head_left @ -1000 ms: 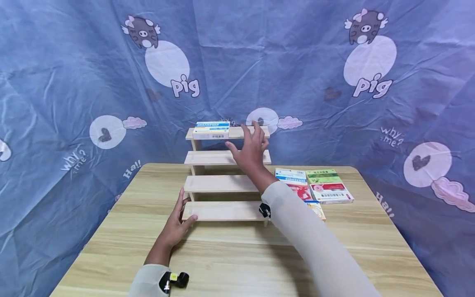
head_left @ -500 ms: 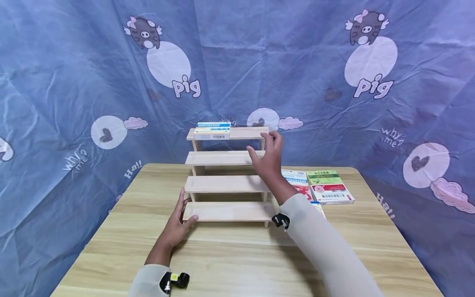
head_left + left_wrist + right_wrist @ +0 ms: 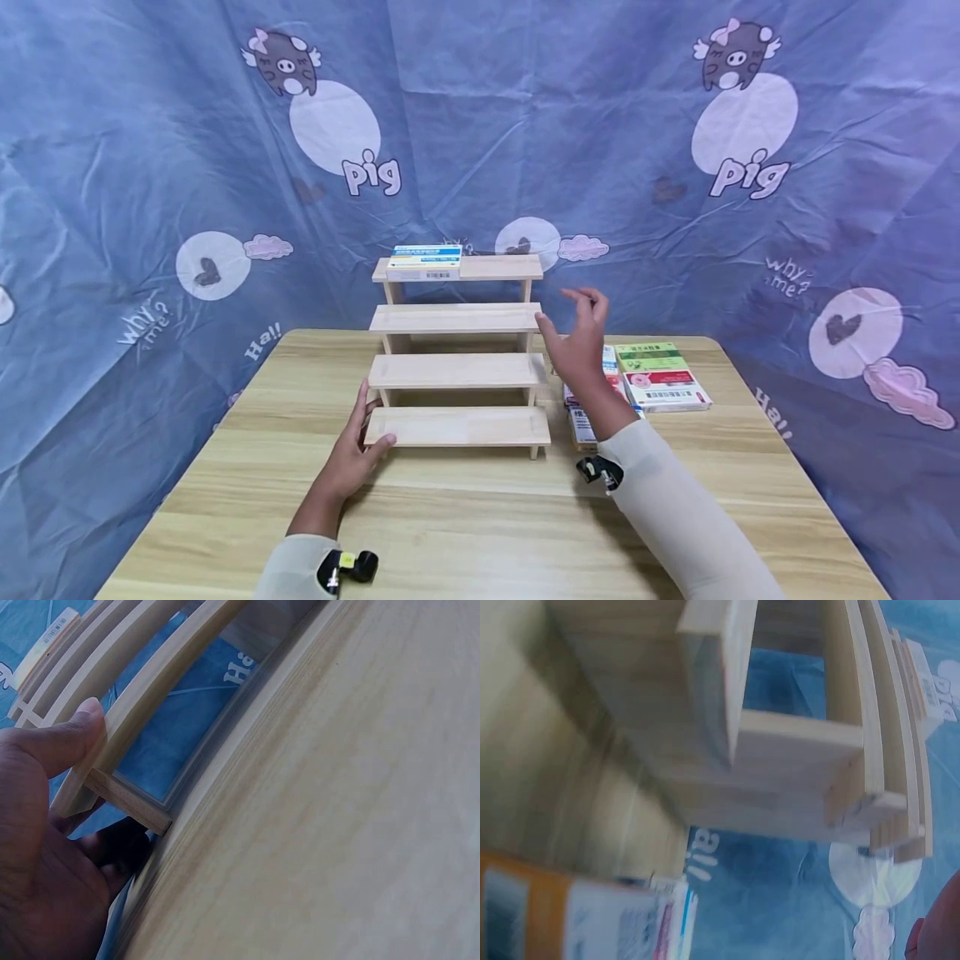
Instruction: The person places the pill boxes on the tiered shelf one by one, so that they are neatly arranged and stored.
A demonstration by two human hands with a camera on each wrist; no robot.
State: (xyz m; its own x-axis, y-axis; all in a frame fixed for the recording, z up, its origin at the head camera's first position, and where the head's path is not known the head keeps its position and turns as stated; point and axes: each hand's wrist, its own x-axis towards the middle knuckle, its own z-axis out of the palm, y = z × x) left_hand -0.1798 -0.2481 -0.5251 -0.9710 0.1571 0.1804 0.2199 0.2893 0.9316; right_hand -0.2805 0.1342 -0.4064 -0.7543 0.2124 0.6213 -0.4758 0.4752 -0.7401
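A four-tier wooden step shelf (image 3: 457,427) stands on the table. My left hand (image 3: 351,462) grips the left end of its lowest tier, thumb on top and the other fingers around the end and underneath; the left wrist view shows the thumb (image 3: 79,735) on the board. A white, blue and yellow medicine box (image 3: 424,262) lies flat on the left part of the top tier. My right hand (image 3: 581,346) is in the air just right of the shelf, holding nothing, thumb and bent fingers spread apart. Only a bit of that hand (image 3: 939,930) enters the right wrist view.
Right of the shelf lie several medicine boxes, among them a green box (image 3: 654,358) and a red and white box (image 3: 669,392). Another white box (image 3: 581,427) is partly hidden by my right forearm. A blue patterned cloth (image 3: 465,125) hangs behind the table (image 3: 465,517).
My right hand has moved right and down from the top tier to beside the shelf, above the boxes. My left hand and the box on top have stayed in place.
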